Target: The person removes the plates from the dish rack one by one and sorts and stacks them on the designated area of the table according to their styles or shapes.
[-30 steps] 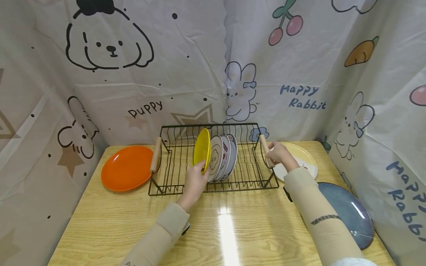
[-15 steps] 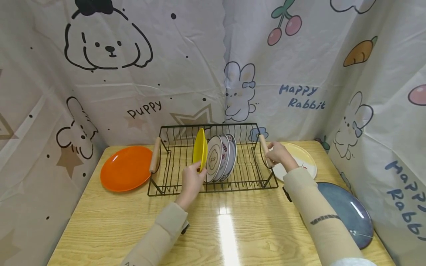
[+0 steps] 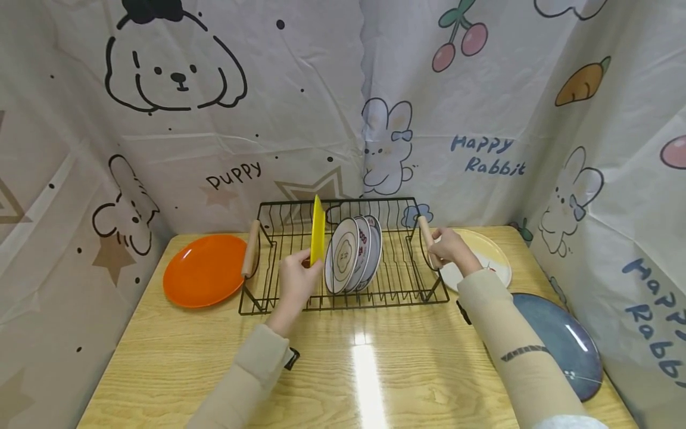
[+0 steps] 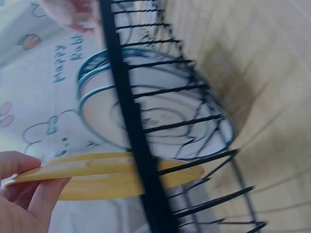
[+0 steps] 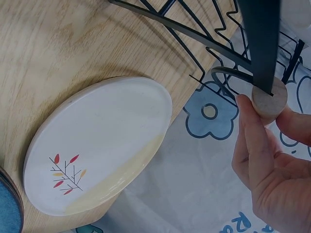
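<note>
My left hand (image 3: 298, 277) pinches the near edge of a yellow plate (image 3: 318, 233), thumb on one face and fingers on the other. The plate stands nearly edge-on to the head camera, within the wire dish rack (image 3: 284, 308); the left wrist view shows its lower part (image 4: 183, 180) behind the rack's wires. Just right of it, several white patterned plates (image 3: 343, 256) lean upright in the rack. My right hand (image 3: 452, 249) grips the rack's right wooden handle (image 5: 270, 101), fingers and thumb curled round it.
An orange plate (image 3: 203, 271) lies left of the rack. At the right, a white and yellow plate (image 5: 97, 141) with a twig pattern and a blue-grey plate (image 3: 563, 345) lie on the wooden table (image 3: 332, 369). A printed curtain (image 3: 316, 77) hangs behind and at both sides.
The left hand has shifted left with the yellow plate, away from the white plates. The plate has turned from slanted to nearly edge-on, its top edge higher. The right hand stays on the handle.
</note>
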A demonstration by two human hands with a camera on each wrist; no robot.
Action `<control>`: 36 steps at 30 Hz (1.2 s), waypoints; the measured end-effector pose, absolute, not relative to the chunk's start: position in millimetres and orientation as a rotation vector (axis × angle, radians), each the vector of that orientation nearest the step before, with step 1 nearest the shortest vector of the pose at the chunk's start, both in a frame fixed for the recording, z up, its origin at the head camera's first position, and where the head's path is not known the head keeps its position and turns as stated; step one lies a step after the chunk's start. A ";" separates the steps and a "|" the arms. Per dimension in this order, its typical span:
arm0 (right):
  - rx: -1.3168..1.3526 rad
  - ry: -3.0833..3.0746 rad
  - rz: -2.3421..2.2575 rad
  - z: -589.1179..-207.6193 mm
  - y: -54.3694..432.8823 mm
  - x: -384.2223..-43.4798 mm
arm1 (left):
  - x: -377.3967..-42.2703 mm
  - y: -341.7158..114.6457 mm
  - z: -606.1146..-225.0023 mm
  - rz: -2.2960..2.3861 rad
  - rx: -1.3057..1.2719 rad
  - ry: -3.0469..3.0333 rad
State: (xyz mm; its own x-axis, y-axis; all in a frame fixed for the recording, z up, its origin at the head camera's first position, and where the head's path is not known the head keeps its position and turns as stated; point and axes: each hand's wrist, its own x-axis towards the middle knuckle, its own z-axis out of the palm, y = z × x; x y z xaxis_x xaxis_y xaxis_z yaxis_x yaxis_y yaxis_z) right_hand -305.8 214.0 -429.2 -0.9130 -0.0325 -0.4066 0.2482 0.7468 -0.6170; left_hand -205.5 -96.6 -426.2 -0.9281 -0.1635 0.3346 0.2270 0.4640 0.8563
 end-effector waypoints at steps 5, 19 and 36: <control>0.168 2.550 -0.989 -429.6 214.9 -306.9 | -205.1 -104.7 -405.1 -1.479 -0.120 -2.275; 0.168 2.545 -1.009 -429.4 214.5 -306.7 | -214.2 -146.8 -375.0 -0.842 -0.325 -2.218; 0.164 2.558 -0.989 -430.7 214.3 -306.6 | -216.6 -241.3 -424.3 -0.410 -0.229 -2.469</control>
